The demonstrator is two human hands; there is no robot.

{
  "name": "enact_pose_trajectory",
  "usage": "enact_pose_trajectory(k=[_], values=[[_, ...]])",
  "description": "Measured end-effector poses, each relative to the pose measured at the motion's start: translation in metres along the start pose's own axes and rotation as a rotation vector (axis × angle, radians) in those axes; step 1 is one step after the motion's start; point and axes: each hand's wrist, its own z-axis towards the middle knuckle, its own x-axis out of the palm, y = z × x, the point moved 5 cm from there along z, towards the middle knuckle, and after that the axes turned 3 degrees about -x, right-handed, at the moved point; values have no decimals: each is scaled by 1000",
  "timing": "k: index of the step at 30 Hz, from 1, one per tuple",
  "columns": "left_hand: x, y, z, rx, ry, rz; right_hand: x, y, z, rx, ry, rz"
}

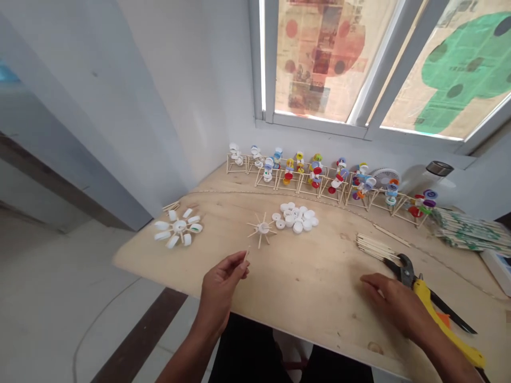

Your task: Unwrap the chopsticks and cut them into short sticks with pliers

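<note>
pale walls (199, 106), papered window (321, 58), wooden table (303, 276)

Left hand (227, 274): one, bare, with slender fingers and a thumb; skin uncovered from fingertips to wrist. Left forearm (197, 340): one, bare, slim, uncovered as far as the lower edge of view. Right hand (385, 298): one, bare, fingers slightly blurred. Right forearm (439, 351): one, bare, uncovered up to the edge of view. Legwear: one garment, plain black, over both the left thigh (245, 351) and the right thigh (337, 367); surface dark and even, folds and seams too dark to make out; cut and full length hidden by the frame.
</note>
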Motion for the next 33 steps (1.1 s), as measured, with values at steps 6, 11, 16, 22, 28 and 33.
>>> enact_pose_trajectory(k=[6,11,16,22,28,33], values=[[-17,7,17,157,-74,242,-15,56,15,-122,16,318],[-26,8,15,279,-64,350,-17,117,68,-232,-84,439],[-40,-1,20,380,-76,440,1,167,122,-269,-164,338],[-58,-5,29,415,-83,486,14,194,148,-246,-231,346],[-62,-9,40,422,-78,488,22,201,157,-186,-238,476],[-72,-8,48,444,-98,522,28,218,166,-192,-253,592]])
